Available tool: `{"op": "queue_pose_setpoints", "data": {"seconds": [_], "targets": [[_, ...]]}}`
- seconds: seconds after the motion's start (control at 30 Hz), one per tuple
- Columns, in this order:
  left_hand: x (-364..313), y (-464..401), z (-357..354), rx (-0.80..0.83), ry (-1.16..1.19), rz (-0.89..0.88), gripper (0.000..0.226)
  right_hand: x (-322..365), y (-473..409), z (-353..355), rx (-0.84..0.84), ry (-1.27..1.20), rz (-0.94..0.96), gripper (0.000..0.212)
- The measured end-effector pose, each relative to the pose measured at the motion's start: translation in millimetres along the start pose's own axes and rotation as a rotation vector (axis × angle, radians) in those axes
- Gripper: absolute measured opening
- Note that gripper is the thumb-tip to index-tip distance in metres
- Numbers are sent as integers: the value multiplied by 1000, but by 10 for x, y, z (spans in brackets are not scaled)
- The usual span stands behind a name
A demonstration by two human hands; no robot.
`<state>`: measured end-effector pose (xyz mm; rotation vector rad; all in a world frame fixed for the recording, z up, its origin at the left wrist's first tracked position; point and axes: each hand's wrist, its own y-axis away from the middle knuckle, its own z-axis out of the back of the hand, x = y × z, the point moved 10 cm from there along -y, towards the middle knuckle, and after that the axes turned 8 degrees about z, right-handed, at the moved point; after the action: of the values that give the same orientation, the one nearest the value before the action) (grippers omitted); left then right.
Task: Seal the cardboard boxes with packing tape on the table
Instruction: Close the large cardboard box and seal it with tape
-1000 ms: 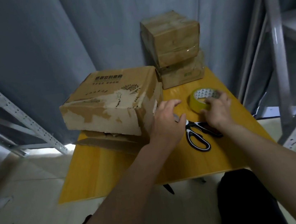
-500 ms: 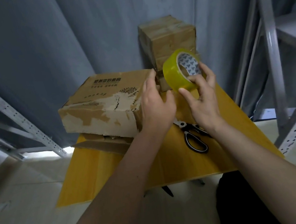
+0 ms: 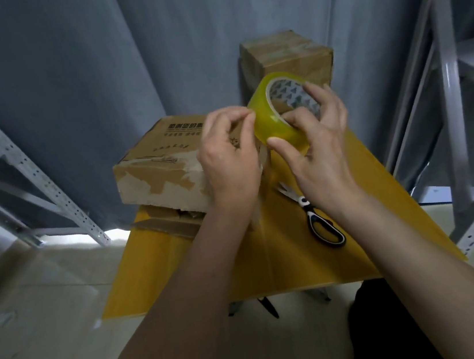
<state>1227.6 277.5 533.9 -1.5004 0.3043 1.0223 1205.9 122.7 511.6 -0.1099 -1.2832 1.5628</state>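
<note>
The yellow counter is narrow, its near edge bare and its right strip free beside the scissors, which lie flat with black-and-white handles. A roll of tape, glossy yellow-clear with a printed paper core, is held up above the counter's middle. The right hand grips it, thumb on the outer band and fingers curled into the core. The left hand pinches at the roll's left rim with fingertips together. Behind that hand a worn cardboard box, its skin torn in pale patches, sits on flattened cardboard at the counter's left edge. Two stacked boxes stand at the far end, against a grey curtain.
</note>
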Motion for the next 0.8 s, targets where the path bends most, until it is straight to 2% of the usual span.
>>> {"op": "queue_pose_setpoints", "data": {"seconds": [0.1,0.17,0.23,0.3,0.4,0.47,0.53,0.6,0.7,0.8], "targets": [[-20,-127,40,26,-13,38,9,200,-15,-31,9,83,126,33],[13,-240,99,45,-13,124,10,278,-11,-88,50,151,219,42],[131,-396,170,84,-9,250,11,310,-6,-109,45,163,279,37],[236,-519,184,198,7,348,18,339,-26,-13,-64,94,313,26],[357,-491,130,341,218,518,31,291,-132,100,-197,-178,209,35],[439,-427,120,331,404,637,34,277,-213,75,-215,-289,117,42],[557,-393,130,292,535,736,34,306,-261,8,-194,-289,68,45],[670,-394,175,272,546,765,37,315,-299,-79,-151,-280,34,48],[778,-399,262,246,503,746,18,272,-353,-181,-105,-317,-2,47],[850,-383,274,243,500,764,14,78,-324,-240,-206,-548,-182,34]]}}
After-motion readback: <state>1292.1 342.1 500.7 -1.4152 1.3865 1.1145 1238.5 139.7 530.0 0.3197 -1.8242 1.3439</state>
